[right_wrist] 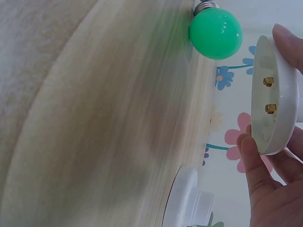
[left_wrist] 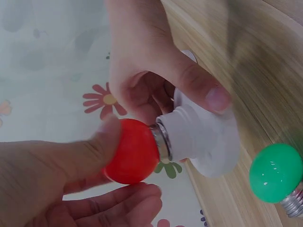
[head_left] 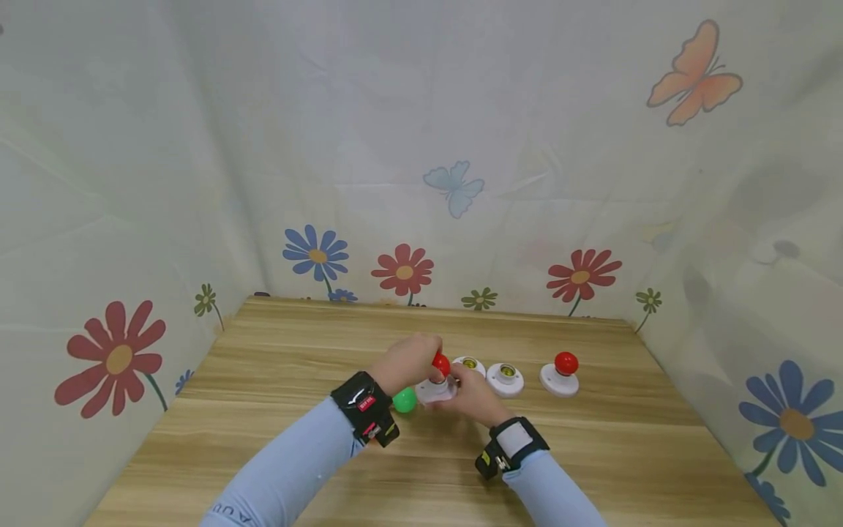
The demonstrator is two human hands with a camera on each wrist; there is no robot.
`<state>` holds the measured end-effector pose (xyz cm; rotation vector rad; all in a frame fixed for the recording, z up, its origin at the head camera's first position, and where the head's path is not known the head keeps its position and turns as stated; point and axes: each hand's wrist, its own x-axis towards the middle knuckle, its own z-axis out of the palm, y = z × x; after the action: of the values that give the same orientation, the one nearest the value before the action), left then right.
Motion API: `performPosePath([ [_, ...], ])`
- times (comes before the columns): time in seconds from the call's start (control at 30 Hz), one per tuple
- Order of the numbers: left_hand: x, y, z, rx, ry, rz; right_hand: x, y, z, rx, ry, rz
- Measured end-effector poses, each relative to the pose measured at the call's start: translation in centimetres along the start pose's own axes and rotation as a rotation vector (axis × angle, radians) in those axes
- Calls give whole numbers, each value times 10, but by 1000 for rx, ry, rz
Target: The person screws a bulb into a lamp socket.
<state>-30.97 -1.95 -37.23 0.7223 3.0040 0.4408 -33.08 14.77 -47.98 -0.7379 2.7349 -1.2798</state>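
My left hand point(head_left: 407, 364) pinches a red light bulb point(left_wrist: 132, 151) between thumb and fingers, in the left wrist view. The bulb's metal screw end sits at the mouth of a white lamp holder point(left_wrist: 208, 137). By its round base, my right hand point(head_left: 476, 399) grips this holder, thumb on one face and fingers at the rim. Tilted up off the table, the holder shows its hollow underside with two brass screws in the right wrist view. A green bulb point(head_left: 405, 400) lies on the table just beside my left hand.
Two white lamp holders with bare sockets, one farther back point(head_left: 469, 363) and one nearer point(head_left: 505, 382), stand right of my hands. Farther right, another holder point(head_left: 558, 383) carries a red bulb point(head_left: 566, 363). The wooden table point(head_left: 296, 337) meets a flowered curtain point(head_left: 356, 183) at the back.
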Motion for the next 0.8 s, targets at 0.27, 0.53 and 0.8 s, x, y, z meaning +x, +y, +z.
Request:
performPosePath([
  [0.27, -1, 2, 1, 42, 26, -80, 0, -8, 0, 21, -8, 22],
  [0.53, 3, 0, 6, 60, 42, -71, 0, -7, -1, 12, -8, 31],
  [0.8, 1, 2, 3, 47, 24, -9, -1, -3, -1, 12, -2, 13],
])
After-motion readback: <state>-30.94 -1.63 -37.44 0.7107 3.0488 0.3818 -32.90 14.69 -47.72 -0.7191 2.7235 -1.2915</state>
